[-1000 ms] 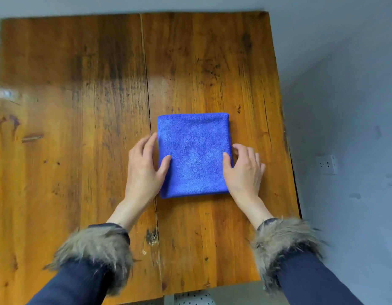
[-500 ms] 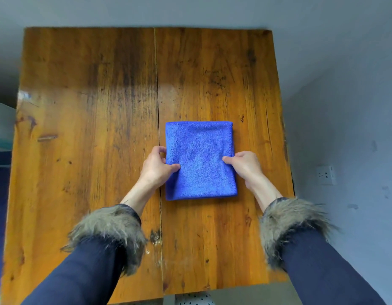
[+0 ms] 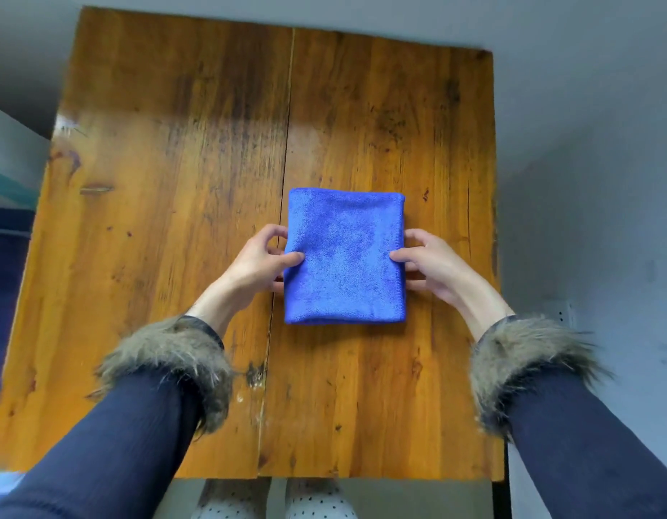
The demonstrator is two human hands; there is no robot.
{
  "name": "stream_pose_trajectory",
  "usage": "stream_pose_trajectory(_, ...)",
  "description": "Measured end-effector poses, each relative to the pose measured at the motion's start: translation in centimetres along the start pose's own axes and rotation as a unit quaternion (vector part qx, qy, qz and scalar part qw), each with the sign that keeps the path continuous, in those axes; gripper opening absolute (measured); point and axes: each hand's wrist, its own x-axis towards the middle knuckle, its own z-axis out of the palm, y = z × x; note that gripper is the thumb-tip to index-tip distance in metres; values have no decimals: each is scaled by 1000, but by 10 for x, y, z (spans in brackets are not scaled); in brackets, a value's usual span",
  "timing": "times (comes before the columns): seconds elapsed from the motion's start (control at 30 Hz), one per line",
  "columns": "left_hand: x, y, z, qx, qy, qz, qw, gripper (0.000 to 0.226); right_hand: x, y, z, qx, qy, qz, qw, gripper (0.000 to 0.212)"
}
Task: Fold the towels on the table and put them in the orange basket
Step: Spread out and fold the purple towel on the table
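Nearest you, below the tabletop's [image 3: 362,406] front edge, a pair of pale dotted slippers [image 3: 317,500] shows on the floor. Your two forearms come up from the bottom corners in dark blue sleeves [image 3: 111,436] that end in shaggy grey-brown fur cuffs [image 3: 523,361]. Past the cuffs, your left hand [image 3: 257,262] sits at the left edge of the blue towel [image 3: 345,256], its thumb lying on top of the cloth and its fingers curled in at the side, so that grip is closed on the towel's edge. Your right hand [image 3: 433,262] mirrors it at the right edge, thumb on top and fingers tucked against the side, again pinching the cloth. The towel is folded into a neat rectangle and lies flat on the wood, just right of the seam [image 3: 287,144] that runs down between the two planks, roughly in the middle of the tabletop. Beyond it the stained, glossy boards stretch bare to the far edge. A grey wall [image 3: 586,181] stands to the right with a white socket [image 3: 566,314] low on it.
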Motion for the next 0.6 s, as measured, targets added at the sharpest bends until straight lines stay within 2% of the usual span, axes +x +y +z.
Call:
stream_pose_trajectory(0.1,-24,-7,-7,-7,11,2,1000,22,-16,-9,10,-19,-24,-17,999,38)
stream_pose_trajectory(0.37,-144,-34,-66,-108,118,-14,987,25,-93,-37,92,-58,-95,-66,992,35)
stream_pose_trajectory(0.6,-263,-82,-147,-229,234,0,945,27,-168,-67,217,-153,-201,-118,960,29)
